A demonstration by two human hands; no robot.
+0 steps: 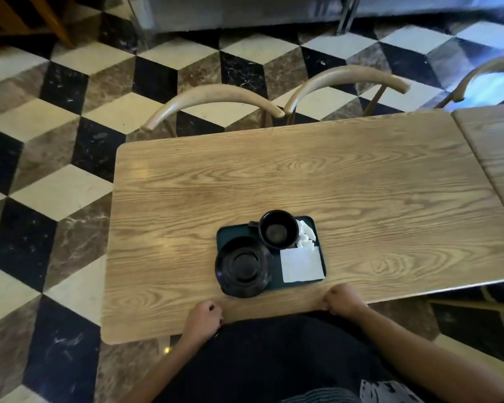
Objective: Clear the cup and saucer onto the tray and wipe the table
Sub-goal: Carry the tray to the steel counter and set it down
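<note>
- A dark green rectangular plastic tray [224, 232] lay on the light wood-grain counter [332, 184], toward its near edge.
- A black ceramic cup [277, 229] stood upright on the far part of the tray, its handle pointing left.
- A black round saucer [243, 266] sat on the tray's near left corner, its rim reaching past the tray's edge over the counter.
- A flat white paper napkin [301, 264] lay on the tray's near right part, with a crumpled white napkin [305, 234] behind it, just beside the cup.
- The left hand [204, 317] rested at the counter's near edge, its grip loosely curled and holding nothing.
- The right hand [342, 299] sat at the same edge, fingers curled over it; whether they clasped the edge could not be told.
- Two curved light wooden chair backs [216, 96] stood at the counter's far side on a black, white and brown checkered floor [56, 82].
</note>
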